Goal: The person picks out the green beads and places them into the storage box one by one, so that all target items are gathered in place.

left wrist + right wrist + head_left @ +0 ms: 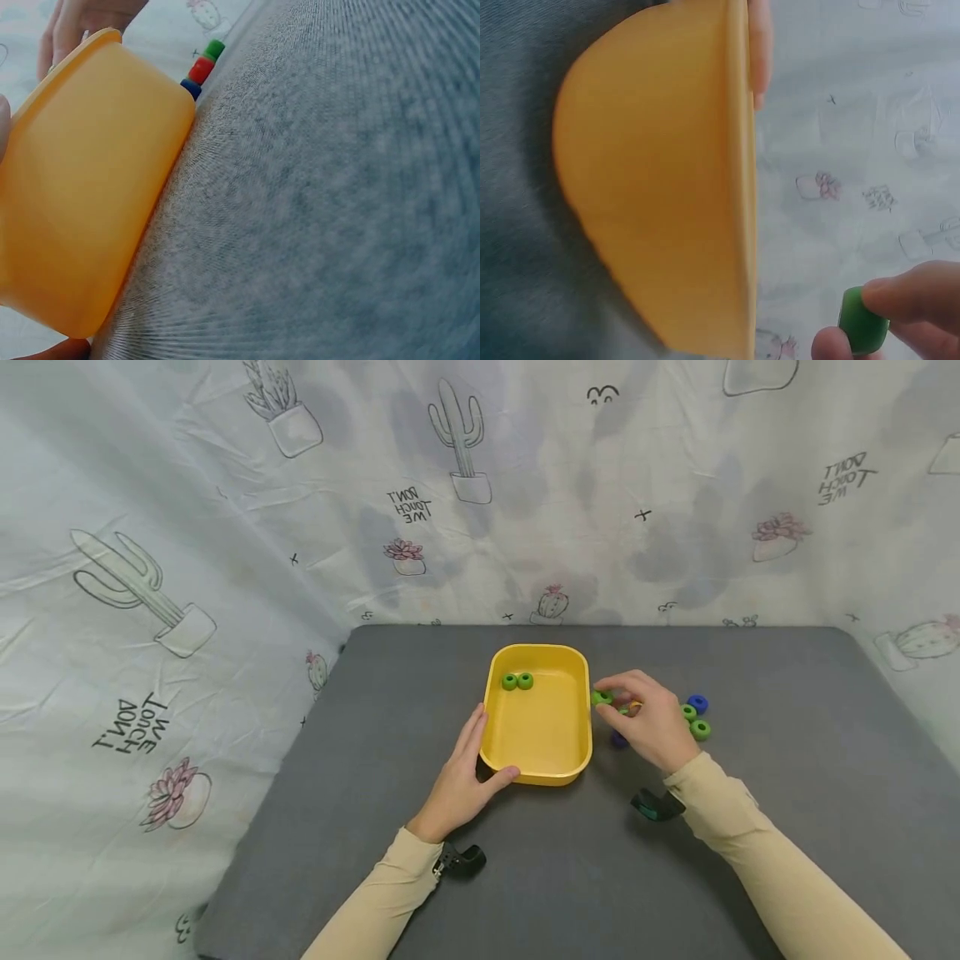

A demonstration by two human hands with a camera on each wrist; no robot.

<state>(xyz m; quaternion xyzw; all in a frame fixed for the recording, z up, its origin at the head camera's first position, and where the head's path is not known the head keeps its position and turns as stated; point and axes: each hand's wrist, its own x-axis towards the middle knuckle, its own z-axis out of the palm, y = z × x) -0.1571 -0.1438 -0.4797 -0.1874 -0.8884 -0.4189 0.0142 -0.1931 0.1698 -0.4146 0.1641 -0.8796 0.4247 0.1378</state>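
Observation:
A yellow tray (536, 735) with rounded corners stands on the grey table, and two green beads (517, 682) with holes lie near its far left corner. My left hand (459, 781) rests against the tray's near left corner, its straight fingers along the left side and the thumb by the front rim. Just right of the tray, my right hand (651, 718) pinches a green bead (864, 321) between thumb and fingertips, at about rim height. Beneath that hand, a dark blue bead (619, 740) and an orange one (635, 705) are partly covered.
Right of my right hand lie a blue bead (697, 702) and two green beads (701, 730). In the left wrist view, a red bead (201, 70) shows past the tray. A printed cloth (525, 485) hangs behind the grey table (405, 693).

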